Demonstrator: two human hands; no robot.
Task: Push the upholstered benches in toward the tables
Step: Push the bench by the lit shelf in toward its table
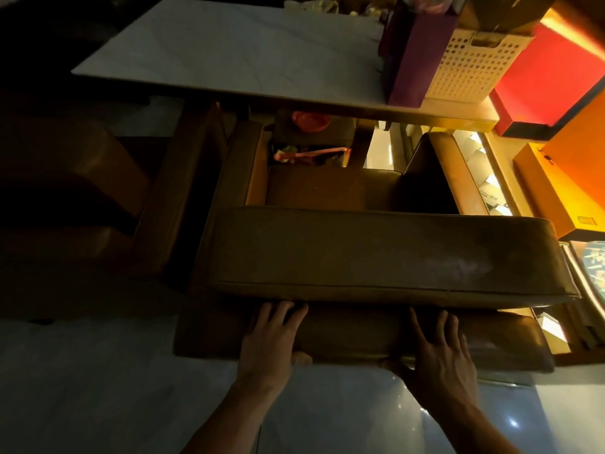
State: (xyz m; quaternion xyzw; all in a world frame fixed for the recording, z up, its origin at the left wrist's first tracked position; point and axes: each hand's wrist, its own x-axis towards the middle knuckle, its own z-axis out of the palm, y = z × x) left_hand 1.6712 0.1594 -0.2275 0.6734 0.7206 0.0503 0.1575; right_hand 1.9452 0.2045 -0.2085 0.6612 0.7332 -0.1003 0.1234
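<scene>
A brown upholstered bench [376,253] stands in front of me, its long seat cushion running left to right, with a white marble-look table [229,54] beyond it. My left hand [270,339] lies flat on the bench's near lower edge, fingers straight and reaching under the cushion's lip, thumb at the bottom edge. My right hand [438,348] presses the same edge further right, fingers spread, thumb tucked below. A second brown cushion [327,188] shows between the bench and the table.
On the table's right end stand a purple bag [412,54] and a white perforated basket [471,67]. Red [543,83] and orange boxes [563,178] fill the right side. Another brown seat [75,191] sits at left. Glossy floor [131,388] lies under my arms.
</scene>
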